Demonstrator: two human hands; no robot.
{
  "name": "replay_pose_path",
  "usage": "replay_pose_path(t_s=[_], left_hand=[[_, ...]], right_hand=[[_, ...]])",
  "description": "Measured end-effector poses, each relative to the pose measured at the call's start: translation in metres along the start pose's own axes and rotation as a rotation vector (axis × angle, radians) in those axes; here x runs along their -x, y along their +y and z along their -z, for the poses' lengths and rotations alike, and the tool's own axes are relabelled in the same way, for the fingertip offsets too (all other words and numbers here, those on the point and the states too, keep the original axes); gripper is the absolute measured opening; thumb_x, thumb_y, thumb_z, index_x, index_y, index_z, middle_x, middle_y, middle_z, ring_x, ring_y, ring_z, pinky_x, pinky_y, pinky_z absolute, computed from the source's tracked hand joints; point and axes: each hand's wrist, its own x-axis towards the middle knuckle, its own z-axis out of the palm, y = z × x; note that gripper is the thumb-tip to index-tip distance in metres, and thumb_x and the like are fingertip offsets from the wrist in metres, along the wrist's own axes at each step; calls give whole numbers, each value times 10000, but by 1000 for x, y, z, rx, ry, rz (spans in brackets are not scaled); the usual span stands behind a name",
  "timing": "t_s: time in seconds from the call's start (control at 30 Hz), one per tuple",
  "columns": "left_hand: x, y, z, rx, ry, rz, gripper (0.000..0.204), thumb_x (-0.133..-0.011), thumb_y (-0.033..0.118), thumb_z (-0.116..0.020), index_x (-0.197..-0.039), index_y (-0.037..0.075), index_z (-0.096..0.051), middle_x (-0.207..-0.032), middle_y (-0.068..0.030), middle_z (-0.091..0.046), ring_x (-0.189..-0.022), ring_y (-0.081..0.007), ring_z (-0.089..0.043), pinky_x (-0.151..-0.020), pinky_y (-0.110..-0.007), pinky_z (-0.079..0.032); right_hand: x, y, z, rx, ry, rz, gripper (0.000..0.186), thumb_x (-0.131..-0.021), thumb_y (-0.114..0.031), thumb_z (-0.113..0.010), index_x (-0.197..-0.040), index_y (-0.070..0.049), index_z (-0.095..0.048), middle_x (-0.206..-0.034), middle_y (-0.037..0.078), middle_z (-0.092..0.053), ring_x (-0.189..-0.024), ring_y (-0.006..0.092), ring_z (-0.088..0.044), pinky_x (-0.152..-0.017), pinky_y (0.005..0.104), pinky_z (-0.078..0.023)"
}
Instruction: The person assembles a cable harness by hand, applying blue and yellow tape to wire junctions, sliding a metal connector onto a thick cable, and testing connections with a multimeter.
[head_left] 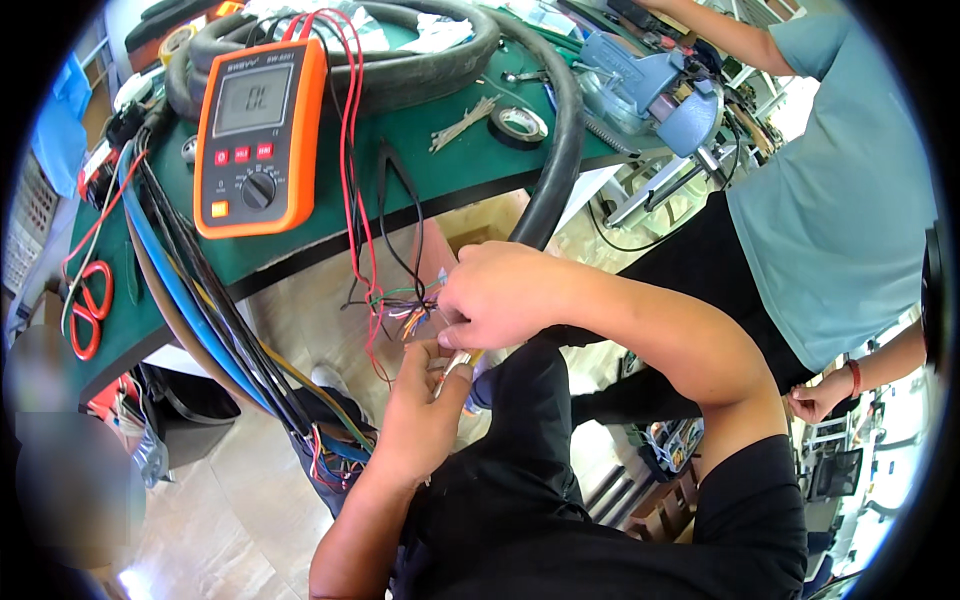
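My left hand [425, 415] and my right hand [500, 295] are close together in front of the table, fingers closed on a pale cable end [460, 361]. Thin coloured wires [410, 315] fan out beside my fingers. Red leads [352, 190] and black leads [410, 190] hang down among these wires from the table. An orange multimeter [255, 135] with a lit display lies near the table edge. A thick black cable [555, 175] runs from a coil on the table down behind my right hand. What my right fingertips grip is partly hidden.
The green table [455, 180] carries black tape [517, 127], white cable ties [460, 123], red-handled scissors [90, 310] and a blue machine [640, 80]. At left, blue, brown and black cables [215, 335] drape over the edge. A co-worker [820, 190] stands close at my right.
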Motion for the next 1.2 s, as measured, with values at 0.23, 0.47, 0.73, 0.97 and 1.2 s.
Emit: replay_pose_path(t_s=[0.23,0.47,0.73,0.97,1.2], left_hand=[[-1,-5,-2,31,9,17,306,-961,142,-537,-1200,-20,-436,-676,36,-476,-514,-33,-391,-462,-216,-294],[1,-5,2,40,-12,18,274,-940,111,-547,-1157,-37,-469,-952,-68,-570,-805,-91,-516,-689,-248,-436],[-1,3,1,14,-5,33,265,-967,128,-522,-1189,-5,-466,-717,15,-490,-579,-39,-410,-521,-216,-318],[0,5,-1,-1,12,-1,251,-972,142,-526,-1182,12,-485,-654,41,-473,-510,-23,-385,-468,-207,-292],[1,12,0,52,-15,45,212,-973,93,-524,-1160,5,-474,-935,-55,-629,-795,-43,-507,-665,-215,-399]], right_hand=[[-5,0,-11,-90,8,-7,218,-826,-238,-563,-798,-72,-702,-749,135,-661,-753,322,-643,-689,449,-492],[-2,2,-19,-289,127,19,187,-832,-204,-571,-822,-50,-676,-760,149,-661,-767,348,-647,-695,449,-492],[3,8,-20,-442,150,-19,154,-890,-144,-559,-911,-13,-636,-806,140,-671,-791,309,-652,-715,405,-492],[13,13,-26,-486,244,45,72,-897,-106,-583,-889,-37,-604,-830,77,-619,-861,262,-575,-758,386,-449],[20,25,-47,-416,510,291,35,-864,-87,-622,-892,-71,-612,-860,25,-631,-903,234,-532,-832,374,-428]])
